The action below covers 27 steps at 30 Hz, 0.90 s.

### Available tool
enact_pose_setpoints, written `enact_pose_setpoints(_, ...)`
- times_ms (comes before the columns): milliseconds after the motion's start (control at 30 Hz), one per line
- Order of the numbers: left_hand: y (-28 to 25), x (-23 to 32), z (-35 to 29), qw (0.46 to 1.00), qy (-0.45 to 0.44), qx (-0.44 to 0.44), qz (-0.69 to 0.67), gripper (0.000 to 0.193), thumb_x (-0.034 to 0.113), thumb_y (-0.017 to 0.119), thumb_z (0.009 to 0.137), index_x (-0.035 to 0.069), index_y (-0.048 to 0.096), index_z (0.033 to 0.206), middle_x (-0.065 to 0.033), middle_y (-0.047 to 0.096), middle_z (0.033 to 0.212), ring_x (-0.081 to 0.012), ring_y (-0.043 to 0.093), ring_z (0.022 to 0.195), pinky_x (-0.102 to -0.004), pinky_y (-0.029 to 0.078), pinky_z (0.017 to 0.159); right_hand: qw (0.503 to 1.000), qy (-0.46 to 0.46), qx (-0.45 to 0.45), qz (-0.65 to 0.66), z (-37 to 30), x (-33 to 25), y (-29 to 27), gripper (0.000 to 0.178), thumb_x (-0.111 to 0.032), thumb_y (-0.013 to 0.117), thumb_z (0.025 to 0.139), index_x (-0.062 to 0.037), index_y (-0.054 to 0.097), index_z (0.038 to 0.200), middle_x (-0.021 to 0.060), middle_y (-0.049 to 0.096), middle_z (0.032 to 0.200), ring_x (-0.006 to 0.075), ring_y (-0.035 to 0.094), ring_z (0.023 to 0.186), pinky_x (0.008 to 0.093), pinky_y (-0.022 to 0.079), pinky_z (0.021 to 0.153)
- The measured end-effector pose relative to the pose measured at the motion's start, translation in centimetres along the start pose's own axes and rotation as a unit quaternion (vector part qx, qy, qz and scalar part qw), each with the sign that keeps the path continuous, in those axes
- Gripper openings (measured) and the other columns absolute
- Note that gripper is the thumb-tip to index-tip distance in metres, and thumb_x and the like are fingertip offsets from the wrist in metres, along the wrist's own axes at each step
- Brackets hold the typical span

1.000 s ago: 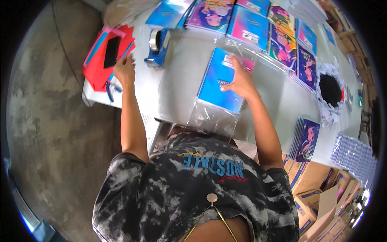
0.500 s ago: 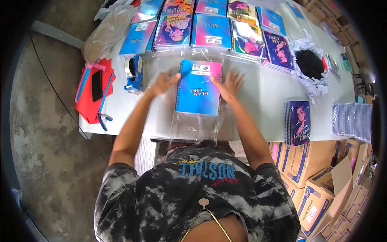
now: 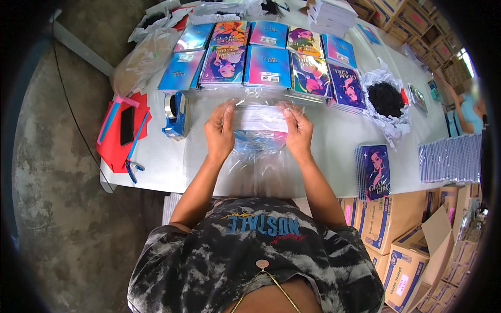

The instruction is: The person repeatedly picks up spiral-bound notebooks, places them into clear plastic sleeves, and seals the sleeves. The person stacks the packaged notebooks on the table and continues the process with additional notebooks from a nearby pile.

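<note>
Between my two hands a stack of spiral notebooks [image 3: 259, 118] is tipped up, its white page edges toward me. My left hand [image 3: 219, 130] is closed on the stack's left end. At the right end, my right hand [image 3: 299, 133] grips it the same way, thumb uppermost. Clear plastic film [image 3: 263, 172] wraps over the notebooks and trails across the white table [image 3: 334, 146] to the near edge. Part of a blue and pink cover shows through the film below the page edges. The fingers behind the stack are hidden.
Notebook stacks [image 3: 267, 65] stand in two rows behind. Left are a blue tape dispenser [image 3: 176, 117], a phone [image 3: 127, 125] and scissors-like blue handles [image 3: 134, 167] on red paper. Right are a black pile in crumpled paper [image 3: 387, 99], purple notebooks [image 3: 373, 172], cartons [image 3: 407, 266] and another person [image 3: 469, 112].
The notebooks lay flat with my hands spread beside them. Now both hands grip the stack and have tipped it up, with film around it. The view has shifted slightly.
</note>
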<state>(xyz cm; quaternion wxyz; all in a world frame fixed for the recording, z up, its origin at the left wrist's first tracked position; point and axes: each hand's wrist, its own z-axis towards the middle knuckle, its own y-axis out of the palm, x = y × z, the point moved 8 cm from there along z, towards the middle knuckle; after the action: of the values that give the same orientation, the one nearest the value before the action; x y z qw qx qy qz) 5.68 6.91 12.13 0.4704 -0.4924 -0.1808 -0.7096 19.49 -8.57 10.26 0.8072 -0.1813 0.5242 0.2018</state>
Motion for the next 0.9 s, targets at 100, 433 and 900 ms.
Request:
enact_pose_setpoints(100, -0.3, 0.7, -0.7, 0.996, -0.003, 0.061, -0.067, 0.03, 0.019, 0.044, 0.095, -0.003, 0.062, 0.085, -0.004, 0.062, 0.078, -0.0099, 0.053, 0.075, -0.0221, 0.04, 0.069, 0.999, -0.015, 0.017, -0.034, -0.3, -1.7, -0.4, 0.02, -0.012, 0.051, 0.091, 0.0033, 0.064, 0.095, 0.0115, 0.063, 0.1, 0.0169, 0.057, 0.093, 0.0285, 0.043, 0.083)
enact_pose_setpoints(433, 0.2, -1.2, 0.1, 0.988, 0.032, -0.072, -0.136, 0.066, 0.045, 0.029, 0.095, -0.002, 0.019, 0.14, -0.0172, 0.024, 0.144, -0.0278, 0.022, 0.134, -0.0371, 0.014, 0.109, 0.984, -0.03, 0.007, 0.175, -1.3, 0.9, 0.2, 0.081, -0.016, 0.076, 0.068, 0.0017, 0.031, 0.133, 0.016, 0.043, 0.127, 0.0229, 0.045, 0.114, 0.0347, 0.032, 0.101)
enact_pose_setpoints(900, 3.7, 3.5, -3.2, 0.909, 0.223, -0.108, 0.336, 0.034, 0.026, 0.062, 0.082, 0.013, 0.061, 0.113, -0.0038, 0.054, 0.124, -0.025, 0.041, 0.122, -0.0465, 0.013, 0.105, 0.967, 0.03, 0.152, -0.203, -0.8, 0.1, -0.3, 0.045, -0.02, 0.063, 0.082, 0.0014, 0.052, 0.12, 0.015, 0.056, 0.107, 0.0269, 0.048, 0.104, 0.0361, 0.034, 0.093)
